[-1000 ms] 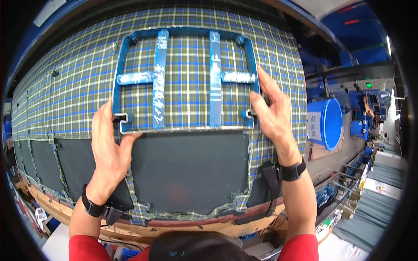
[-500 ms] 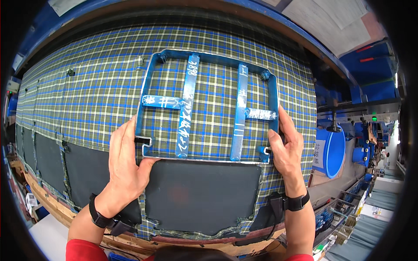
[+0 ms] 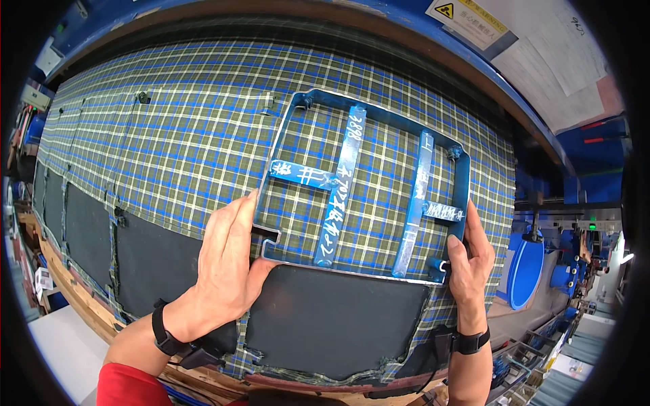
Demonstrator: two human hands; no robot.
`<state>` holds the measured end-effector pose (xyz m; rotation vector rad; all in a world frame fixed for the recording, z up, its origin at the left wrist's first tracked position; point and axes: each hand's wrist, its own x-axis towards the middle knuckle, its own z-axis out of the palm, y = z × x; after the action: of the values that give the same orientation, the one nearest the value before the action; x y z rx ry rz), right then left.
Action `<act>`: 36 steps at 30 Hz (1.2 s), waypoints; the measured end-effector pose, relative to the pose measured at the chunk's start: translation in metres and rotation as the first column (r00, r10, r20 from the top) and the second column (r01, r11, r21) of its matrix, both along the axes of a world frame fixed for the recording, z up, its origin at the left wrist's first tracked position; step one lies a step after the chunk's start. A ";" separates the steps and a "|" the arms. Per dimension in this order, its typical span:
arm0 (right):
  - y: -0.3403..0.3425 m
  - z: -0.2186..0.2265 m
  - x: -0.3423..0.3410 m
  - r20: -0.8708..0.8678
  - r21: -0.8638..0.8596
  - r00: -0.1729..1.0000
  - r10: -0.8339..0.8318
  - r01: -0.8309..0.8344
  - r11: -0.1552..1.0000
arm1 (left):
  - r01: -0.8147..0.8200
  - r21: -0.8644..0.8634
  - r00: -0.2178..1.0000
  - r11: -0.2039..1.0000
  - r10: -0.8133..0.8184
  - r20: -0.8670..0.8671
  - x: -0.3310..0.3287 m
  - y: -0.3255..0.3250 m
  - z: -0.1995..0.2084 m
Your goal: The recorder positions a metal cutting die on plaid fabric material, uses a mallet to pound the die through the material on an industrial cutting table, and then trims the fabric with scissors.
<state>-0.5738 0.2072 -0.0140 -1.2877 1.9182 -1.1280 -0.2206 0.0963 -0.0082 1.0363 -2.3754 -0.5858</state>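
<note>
A blue metal frame (image 3: 345, 177) with two upright bars and short cross pieces lies flat on plaid cloth (image 3: 176, 135). My left hand (image 3: 227, 267) presses on the frame's lower left corner, fingers spread along its left edge. My right hand (image 3: 468, 260) grips the lower right corner, thumb on the frame's front. A dark grey fabric panel (image 3: 332, 321) lies on the cloth just below the frame's bottom edge. Both wrists wear black bands.
More dark grey panels (image 3: 88, 233) line the cloth's lower edge at left. The cloth covers a long wooden table (image 3: 74, 298) under a blue curved rail (image 3: 406, 40). A blue round barrel (image 3: 525, 271) and shelving stand at right.
The frame sits further right and lower in view than before, with both hands still at its lower corners. My head has moved closer and turned left.
</note>
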 end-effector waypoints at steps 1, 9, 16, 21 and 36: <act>0.000 0.002 0.000 0.004 -0.007 1.000 -0.005 0.005 1.000 | -0.001 0.002 1.000 1.000 0.001 -0.006 0.000 0.000 0.000; 0.002 0.001 -0.001 -0.013 -0.023 1.000 -0.026 0.026 0.999 | 0.026 -0.059 0.999 0.998 -0.027 -0.018 -0.003 -0.003 0.003; 0.003 -0.002 -0.001 -0.017 -0.005 0.999 -0.050 0.050 0.999 | 0.012 -0.025 1.000 1.000 -0.012 0.005 -0.004 -0.002 0.001; 0.000 -0.003 -0.002 -0.092 -0.034 0.996 -0.007 0.004 0.999 | -0.022 -0.045 0.998 0.999 0.025 0.058 0.000 0.001 0.000; -0.003 0.000 -0.004 -0.187 -0.060 0.982 0.033 -0.045 0.997 | -0.087 -0.055 0.990 0.995 0.093 0.105 -0.001 0.005 -0.005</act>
<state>-0.5778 0.2047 -0.0140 -1.5060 1.9938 -1.0912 -0.2219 0.1014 -0.0132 1.1727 -2.4074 -0.4461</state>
